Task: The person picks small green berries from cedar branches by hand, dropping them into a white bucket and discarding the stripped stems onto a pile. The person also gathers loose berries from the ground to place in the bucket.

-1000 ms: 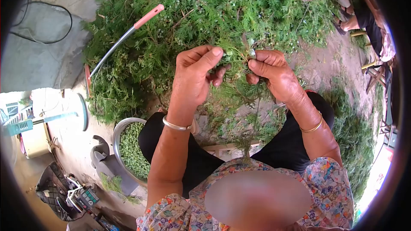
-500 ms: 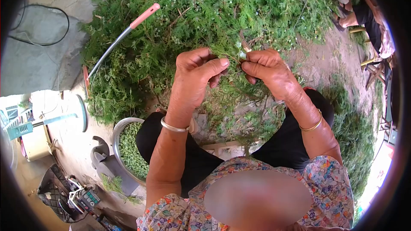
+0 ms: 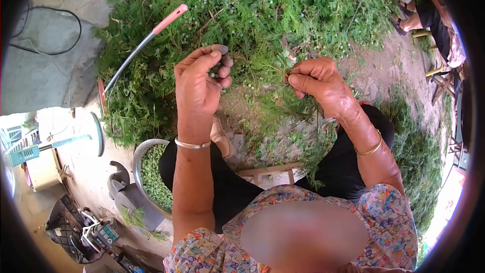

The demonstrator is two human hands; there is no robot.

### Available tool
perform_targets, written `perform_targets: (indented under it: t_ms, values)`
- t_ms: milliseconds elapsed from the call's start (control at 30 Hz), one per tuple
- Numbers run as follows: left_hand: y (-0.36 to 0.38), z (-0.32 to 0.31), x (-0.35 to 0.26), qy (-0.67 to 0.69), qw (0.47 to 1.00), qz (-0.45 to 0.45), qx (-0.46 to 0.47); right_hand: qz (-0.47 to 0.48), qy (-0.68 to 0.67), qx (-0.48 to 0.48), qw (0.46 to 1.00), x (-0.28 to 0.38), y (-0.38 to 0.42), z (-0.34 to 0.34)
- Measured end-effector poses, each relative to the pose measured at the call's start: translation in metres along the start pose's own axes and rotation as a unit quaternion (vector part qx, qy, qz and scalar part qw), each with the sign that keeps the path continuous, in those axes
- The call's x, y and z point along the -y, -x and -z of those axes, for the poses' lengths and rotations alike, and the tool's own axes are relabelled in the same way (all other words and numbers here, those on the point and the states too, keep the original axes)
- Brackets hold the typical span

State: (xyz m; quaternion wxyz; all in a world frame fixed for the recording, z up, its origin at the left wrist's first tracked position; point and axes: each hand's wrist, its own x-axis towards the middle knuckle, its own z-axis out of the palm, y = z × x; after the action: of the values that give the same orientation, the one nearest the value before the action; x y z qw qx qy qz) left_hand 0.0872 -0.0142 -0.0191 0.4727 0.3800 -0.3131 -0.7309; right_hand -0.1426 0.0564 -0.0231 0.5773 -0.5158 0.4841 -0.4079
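Note:
A green leafy sprig (image 3: 275, 73) is pinched between the thumb and fingers of my right hand (image 3: 321, 81), with foliage hanging below it. To the left of the sprig and apart from it, my left hand (image 3: 199, 78) is curled around small green berries (image 3: 216, 74). Behind both hands spreads a large heap of cut green branches (image 3: 242, 15). A round metal basin (image 3: 137, 159) of green berries (image 3: 154, 174) stands by my left knee.
A curved metal rod with a pink handle (image 3: 171, 19) leans on the heap's left side. At far left are a fan (image 3: 96, 134), a black cable (image 3: 80, 25) and a dark bag (image 3: 63, 227). Another person's leg (image 3: 411, 23) shows at upper right.
My left hand has moved left, away from the sprig and my right hand, and now has berries in its fingers. My right hand has barely moved and still holds the sprig.

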Motion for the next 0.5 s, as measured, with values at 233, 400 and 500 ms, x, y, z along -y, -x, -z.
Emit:
perform_targets:
  t_ms: [233,400,500]
  values:
    - [0.011,-0.010,0.012,0.031,0.996,0.039,0.075,0.015,0.016,-0.018,1.000,0.007,0.001,-0.001]
    - [0.017,-0.022,0.014,-0.135,0.990,0.026,0.038,0.009,0.027,-0.009,1.000,0.006,0.000,0.001]
    - [0.015,-0.020,0.016,-0.081,0.994,-0.064,0.033,0.002,0.042,-0.011,0.999,0.008,0.001,-0.001]
